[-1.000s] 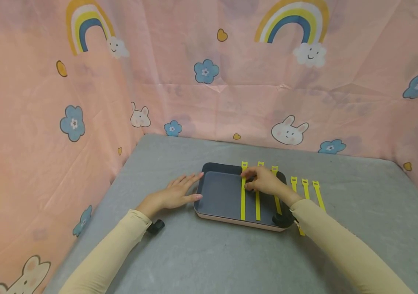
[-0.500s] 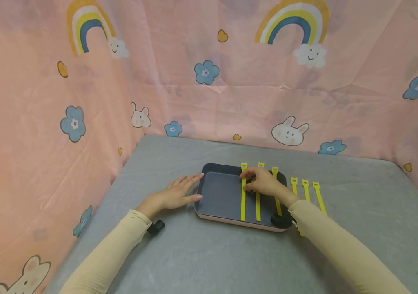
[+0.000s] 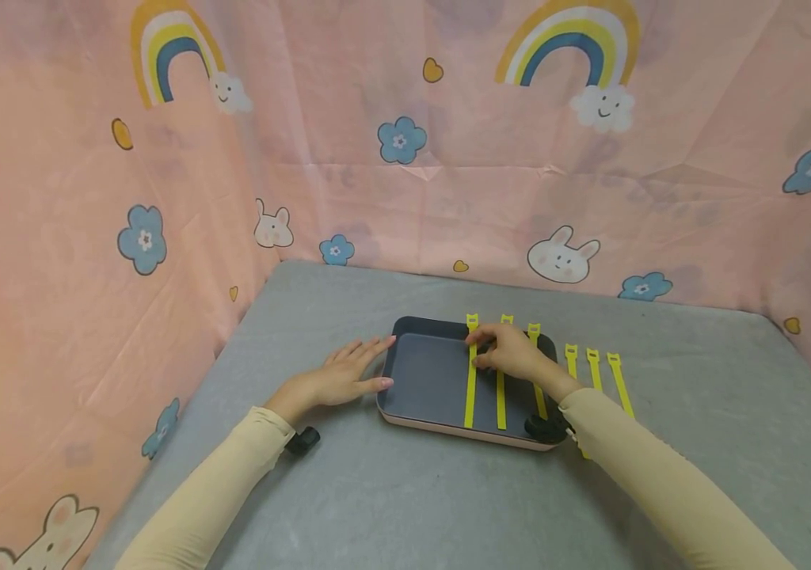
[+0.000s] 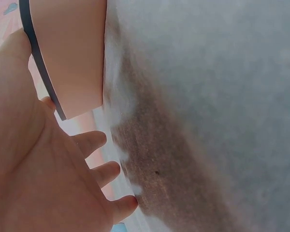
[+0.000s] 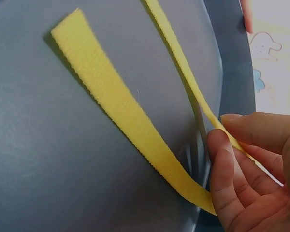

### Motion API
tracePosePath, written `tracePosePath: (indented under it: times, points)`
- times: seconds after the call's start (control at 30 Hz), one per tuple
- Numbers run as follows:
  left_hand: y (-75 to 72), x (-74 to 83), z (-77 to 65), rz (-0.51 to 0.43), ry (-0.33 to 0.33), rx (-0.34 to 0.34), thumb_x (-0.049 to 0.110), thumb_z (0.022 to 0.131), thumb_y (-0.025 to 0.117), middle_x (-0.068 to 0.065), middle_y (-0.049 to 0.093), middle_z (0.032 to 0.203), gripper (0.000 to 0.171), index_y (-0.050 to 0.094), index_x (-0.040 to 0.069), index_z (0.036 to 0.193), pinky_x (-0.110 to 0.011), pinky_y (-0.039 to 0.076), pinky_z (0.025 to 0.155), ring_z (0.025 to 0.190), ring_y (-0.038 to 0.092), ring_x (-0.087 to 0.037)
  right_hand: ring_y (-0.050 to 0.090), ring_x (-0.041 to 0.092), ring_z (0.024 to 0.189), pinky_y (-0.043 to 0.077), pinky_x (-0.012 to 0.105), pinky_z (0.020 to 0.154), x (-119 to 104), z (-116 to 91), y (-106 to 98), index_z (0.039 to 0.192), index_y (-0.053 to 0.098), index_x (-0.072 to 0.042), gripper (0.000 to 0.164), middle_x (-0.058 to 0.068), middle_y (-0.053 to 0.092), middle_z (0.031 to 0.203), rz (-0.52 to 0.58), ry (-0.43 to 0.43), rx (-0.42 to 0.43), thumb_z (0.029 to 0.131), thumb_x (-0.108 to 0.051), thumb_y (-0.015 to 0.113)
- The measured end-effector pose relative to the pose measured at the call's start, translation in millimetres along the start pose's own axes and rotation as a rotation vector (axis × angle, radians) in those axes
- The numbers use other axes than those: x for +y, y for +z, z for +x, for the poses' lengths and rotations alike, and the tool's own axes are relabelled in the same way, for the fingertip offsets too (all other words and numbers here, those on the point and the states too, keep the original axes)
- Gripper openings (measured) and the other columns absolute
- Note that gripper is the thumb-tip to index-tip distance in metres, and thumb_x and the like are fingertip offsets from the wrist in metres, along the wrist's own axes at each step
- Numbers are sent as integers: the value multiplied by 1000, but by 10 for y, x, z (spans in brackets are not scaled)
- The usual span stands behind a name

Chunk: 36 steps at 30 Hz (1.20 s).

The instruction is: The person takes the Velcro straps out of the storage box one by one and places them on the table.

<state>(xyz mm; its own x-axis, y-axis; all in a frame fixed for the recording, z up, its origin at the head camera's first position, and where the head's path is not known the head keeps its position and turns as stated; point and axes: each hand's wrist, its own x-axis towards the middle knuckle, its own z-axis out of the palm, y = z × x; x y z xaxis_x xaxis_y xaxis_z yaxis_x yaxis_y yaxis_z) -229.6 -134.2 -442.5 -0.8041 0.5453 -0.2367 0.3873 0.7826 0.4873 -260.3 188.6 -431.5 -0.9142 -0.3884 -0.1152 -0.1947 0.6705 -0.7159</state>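
Observation:
A shallow rectangular baking tray point(image 3: 423, 380) with a dark inside and pinkish outside lies on the table. Three yellow hook-and-loop cable ties lie across it, slotted heads over its far rim. My right hand point(image 3: 512, 352) reaches over the tray and pinches the leftmost cable tie point(image 3: 470, 396) between thumb and fingers. In the right wrist view that cable tie point(image 5: 171, 48) stands on edge, beside the middle cable tie point(image 5: 121, 111). At the tray's left end, my left hand point(image 3: 334, 380) has its fingers spread, thumb and forefinger at the rim; its palm point(image 4: 53, 169) shows in the left wrist view.
Right of the tray, three more yellow cable ties lie side by side on the grey table point(image 3: 405, 507), among them the rightmost cable tie point(image 3: 618, 380); my right forearm partly covers them. A pink printed curtain point(image 3: 477, 190) rises behind the table and along its sides.
The leftmost cable tie has shifted slightly left, its near end swinging a little further than its head. Both hands keep nearly the same place.

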Motion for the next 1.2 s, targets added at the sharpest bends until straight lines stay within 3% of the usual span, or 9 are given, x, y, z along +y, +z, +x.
tracePosePath:
  times: [0.43,1.0,1.2]
  points:
    - [20,-18,16,12,0,4,68,90,36,-2,4,162,75,-5,45,149,-63,8,116,150,4,-34,61,16,73,51,28,63,-53,-10,-13,110,65,-7,29,12,64,105,13,-30,47,82,-11,71]
    - [22,-34,23,12,-9,-8,71,88,34,0,3,162,75,-6,49,147,-61,6,117,150,3,-32,63,18,80,55,39,73,-190,-67,-91,115,62,-8,30,11,62,111,81,-33,86,85,-9,67]
    - [16,-20,11,1,8,5,69,90,36,-2,4,162,75,-4,46,148,-64,7,115,149,3,-34,61,19,79,53,33,69,-243,-96,-140,116,63,-8,31,9,66,109,66,-64,110,85,-11,68]
